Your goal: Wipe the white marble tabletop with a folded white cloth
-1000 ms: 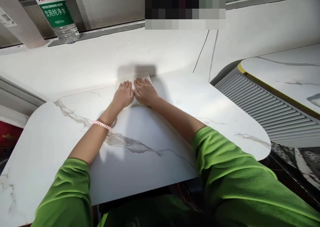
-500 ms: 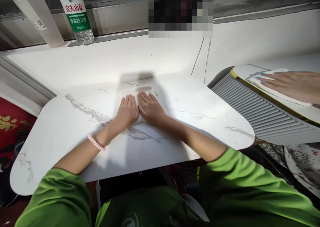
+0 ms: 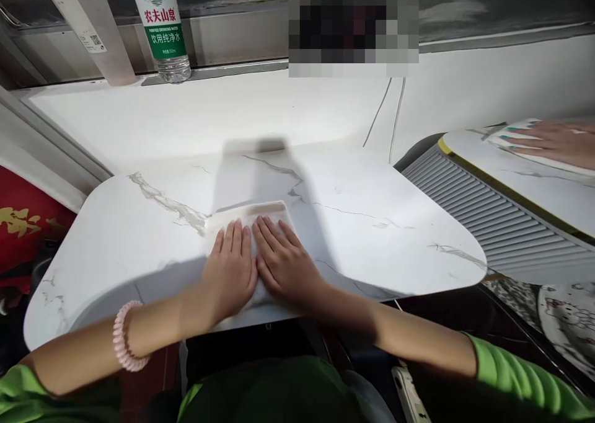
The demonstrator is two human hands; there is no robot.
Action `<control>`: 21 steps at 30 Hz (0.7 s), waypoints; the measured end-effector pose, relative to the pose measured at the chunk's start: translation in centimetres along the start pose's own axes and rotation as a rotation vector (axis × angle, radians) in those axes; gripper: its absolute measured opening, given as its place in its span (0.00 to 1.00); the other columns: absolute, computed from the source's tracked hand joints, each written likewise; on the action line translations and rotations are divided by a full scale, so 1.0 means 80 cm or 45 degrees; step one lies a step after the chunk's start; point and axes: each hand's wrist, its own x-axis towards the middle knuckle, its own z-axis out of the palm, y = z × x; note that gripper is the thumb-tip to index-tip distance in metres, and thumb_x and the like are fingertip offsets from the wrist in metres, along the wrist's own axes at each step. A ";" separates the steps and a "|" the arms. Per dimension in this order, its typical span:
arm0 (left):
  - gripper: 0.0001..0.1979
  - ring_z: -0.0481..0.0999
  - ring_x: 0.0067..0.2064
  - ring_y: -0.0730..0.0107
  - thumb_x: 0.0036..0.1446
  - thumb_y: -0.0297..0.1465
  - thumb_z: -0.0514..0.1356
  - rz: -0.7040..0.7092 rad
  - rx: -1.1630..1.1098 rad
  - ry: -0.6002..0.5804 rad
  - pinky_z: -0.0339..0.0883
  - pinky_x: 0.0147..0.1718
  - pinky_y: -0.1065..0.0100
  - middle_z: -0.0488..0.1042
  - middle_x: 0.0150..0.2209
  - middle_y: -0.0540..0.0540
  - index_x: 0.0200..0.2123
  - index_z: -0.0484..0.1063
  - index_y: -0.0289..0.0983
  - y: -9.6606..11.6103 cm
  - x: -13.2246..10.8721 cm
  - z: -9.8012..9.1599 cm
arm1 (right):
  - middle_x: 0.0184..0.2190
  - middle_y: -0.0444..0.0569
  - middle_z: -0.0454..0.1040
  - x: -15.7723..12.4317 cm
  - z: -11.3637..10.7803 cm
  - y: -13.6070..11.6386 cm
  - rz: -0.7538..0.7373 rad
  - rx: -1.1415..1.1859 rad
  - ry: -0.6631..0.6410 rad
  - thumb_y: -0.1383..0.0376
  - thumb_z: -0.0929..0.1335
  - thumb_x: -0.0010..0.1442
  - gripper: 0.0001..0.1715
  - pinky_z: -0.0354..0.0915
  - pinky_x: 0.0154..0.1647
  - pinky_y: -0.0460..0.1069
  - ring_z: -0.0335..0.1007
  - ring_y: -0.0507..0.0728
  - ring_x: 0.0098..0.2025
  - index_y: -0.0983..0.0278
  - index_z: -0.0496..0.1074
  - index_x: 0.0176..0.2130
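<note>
A folded whitish cloth (image 3: 274, 211) lies flat near the front edge of a white marble-patterned table (image 3: 372, 224). My left hand (image 3: 230, 265) rests palm down on the cloth's left part, fingers stretched out. Beside it, my right hand (image 3: 283, 258) presses flat on the right part, its fingers also extended. The two thumbs touch or nearly touch at the middle. Much of the cloth is hidden under both hands. A pink coiled band (image 3: 125, 336) circles my left wrist.
A water bottle (image 3: 165, 38) and a frosted tall container (image 3: 100, 32) stand on the ledge behind. At right, another person's hand (image 3: 553, 142) lies on a white cloth upon a second surface with a ribbed side (image 3: 493, 218). Thin cables (image 3: 395, 119) hang down the wall.
Both my hands and the cloth have slid toward me, from the table's middle to its front edge. The other person's hand has shifted slightly on its cloth.
</note>
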 end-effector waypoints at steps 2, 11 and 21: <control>0.29 0.51 0.69 0.45 0.65 0.31 0.42 -0.045 -0.026 -0.038 0.50 0.65 0.49 0.53 0.66 0.25 0.64 0.55 0.17 -0.020 0.028 0.004 | 0.65 0.65 0.58 0.031 0.009 0.012 0.031 0.020 -0.036 0.65 0.55 0.65 0.34 0.48 0.69 0.61 0.50 0.66 0.69 0.81 0.59 0.64; 0.27 0.46 0.70 0.54 0.68 0.27 0.42 -0.052 -0.148 0.005 0.39 0.68 0.54 0.48 0.69 0.29 0.66 0.49 0.20 -0.148 0.182 0.031 | 0.67 0.65 0.56 0.208 0.064 0.081 0.249 0.100 -0.029 0.67 0.54 0.65 0.33 0.41 0.70 0.61 0.48 0.64 0.70 0.81 0.56 0.65; 0.25 0.49 0.70 0.56 0.69 0.26 0.42 -0.131 -0.174 0.038 0.42 0.68 0.54 0.50 0.69 0.32 0.66 0.49 0.21 -0.162 0.219 0.030 | 0.68 0.60 0.55 0.246 0.075 0.105 0.293 0.143 -0.013 0.69 0.53 0.65 0.33 0.40 0.70 0.59 0.46 0.61 0.70 0.79 0.55 0.65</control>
